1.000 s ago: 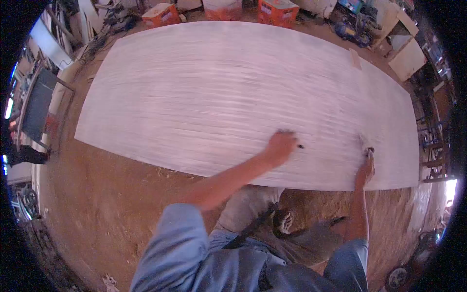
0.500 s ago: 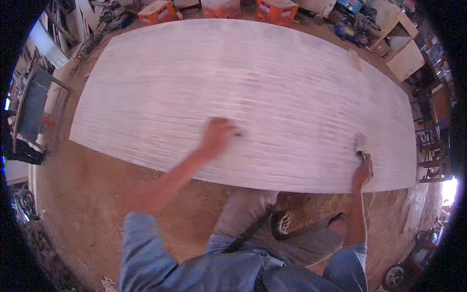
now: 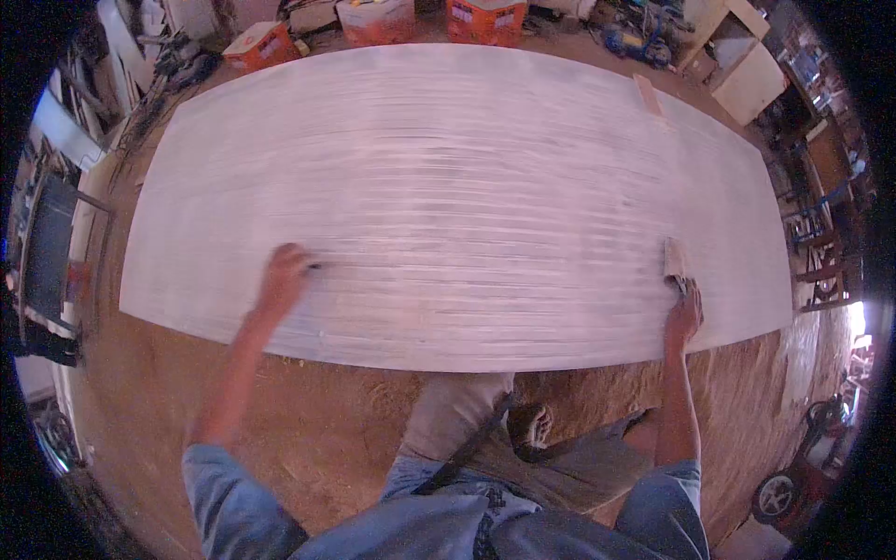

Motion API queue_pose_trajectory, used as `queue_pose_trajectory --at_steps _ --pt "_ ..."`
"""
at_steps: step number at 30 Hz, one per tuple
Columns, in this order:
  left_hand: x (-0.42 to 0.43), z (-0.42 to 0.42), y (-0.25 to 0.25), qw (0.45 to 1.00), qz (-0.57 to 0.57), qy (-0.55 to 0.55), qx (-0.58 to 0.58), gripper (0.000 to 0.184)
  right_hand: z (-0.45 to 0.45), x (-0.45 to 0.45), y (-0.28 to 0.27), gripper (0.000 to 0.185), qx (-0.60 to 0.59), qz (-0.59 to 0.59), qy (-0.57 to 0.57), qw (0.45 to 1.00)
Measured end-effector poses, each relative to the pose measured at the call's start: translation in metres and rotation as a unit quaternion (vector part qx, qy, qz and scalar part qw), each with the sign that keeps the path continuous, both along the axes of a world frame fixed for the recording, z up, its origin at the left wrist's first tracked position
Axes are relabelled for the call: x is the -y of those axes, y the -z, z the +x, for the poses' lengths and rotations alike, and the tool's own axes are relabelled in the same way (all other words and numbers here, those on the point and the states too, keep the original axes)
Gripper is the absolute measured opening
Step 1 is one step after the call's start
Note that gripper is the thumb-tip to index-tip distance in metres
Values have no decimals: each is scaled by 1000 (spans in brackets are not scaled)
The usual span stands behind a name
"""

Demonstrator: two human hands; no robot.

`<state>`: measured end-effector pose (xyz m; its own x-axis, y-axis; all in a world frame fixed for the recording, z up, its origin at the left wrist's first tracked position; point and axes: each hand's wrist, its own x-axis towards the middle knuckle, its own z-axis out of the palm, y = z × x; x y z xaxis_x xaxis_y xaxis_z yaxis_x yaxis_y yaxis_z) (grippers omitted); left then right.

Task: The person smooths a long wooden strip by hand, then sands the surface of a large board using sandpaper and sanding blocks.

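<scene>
Head cam view: there's a big white panel (image 3: 448, 210) with streaks running along its length, and both hands are out over the near half of it. The left hand (image 3: 283, 269) is pretty motion-blurred, but its fingers look curled in, pinching a small dark object (image 3: 315, 266) that pokes out on the side facing the other hand. Can't tell what it is, or whether it touches the panel.

The right hand (image 3: 686, 315) is well apart from the left, over by the panel's near right part. Its fingers are wrapped round the lower end of a flat-bladed tool (image 3: 674, 259), kinda like a putty knife, with the wide pale blade pointing away from the person. Farther out past that hand, a thin tan strip (image 3: 650, 96) lies at the panel's far edge.

Way beyond the hands there's a row of orange-and-white boxes (image 3: 485, 21) on the brown floor (image 3: 327, 420). Closer in, between the forearms, you get the person's knee (image 3: 453, 411) and a shoe (image 3: 537, 425).
</scene>
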<state>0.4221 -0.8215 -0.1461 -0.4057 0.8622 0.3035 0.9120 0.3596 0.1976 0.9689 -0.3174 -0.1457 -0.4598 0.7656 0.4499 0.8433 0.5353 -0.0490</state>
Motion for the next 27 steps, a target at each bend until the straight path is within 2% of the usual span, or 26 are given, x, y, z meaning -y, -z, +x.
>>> queue_pose_trajectory --at_steps 1,2,5,6,7,8,9,11,13,16,17,19,20,21,23,26,27 --pt "17 -5 -27 996 -26 -50 65 20 -4 4 -4 45 18 -12 48 999" --pt "26 -14 -26 996 -28 -37 79 19 -6 6 -5 45 18 -16 54 998" --pt "-51 32 -11 991 19 -63 117 20 -7 3 -6 45 10 -13 41 999" --pt "-89 50 5 997 53 23 46 22 -6 2 -6 43 9 -18 44 999" --pt "-132 84 9 995 68 59 52 24 -6 1 -6 41 7 -21 47 999" --pt "-178 117 -5 986 10 120 113 26 -7 2 -8 41 9 -18 45 999" --pt "-223 148 3 978 49 173 104 25 -10 4 -10 41 -1 -22 45 999" --pt "-300 203 7 970 51 203 119 11 -11 8 -15 41 -12 -23 43 999" --pt "-336 237 -10 968 64 224 94 8 -11 7 -14 41 8 -24 64 998" --pt "-310 208 -12 973 28 201 112 8 1 -5 -1 47 11 -19 24 999" --pt "-279 178 -4 978 17 193 79 11 1 -6 1 47 8 -23 19 1000" --pt "-188 103 14 988 62 129 60 23 3 -6 0 47 -55 -53 -26 997" --pt "-135 66 13 994 59 91 3 17 0 -1 -2 46 -6 -14 -8 1000" --pt "-85 32 -5 996 21 91 -4 16 -1 -1 -2 46 -6 -20 -9 1000" --pt "-5 -25 -20 1000 -17 -25 -6 21 -7 -5 0 46 9 -28 39 999" --pt "7 -32 -23 998 -32 -45 19 23 -8 -3 -2 47 0 -20 31 999" --pt "-20 -12 -26 999 -25 -8 48 23 -2 -10 11 47 4 -20 40 999"
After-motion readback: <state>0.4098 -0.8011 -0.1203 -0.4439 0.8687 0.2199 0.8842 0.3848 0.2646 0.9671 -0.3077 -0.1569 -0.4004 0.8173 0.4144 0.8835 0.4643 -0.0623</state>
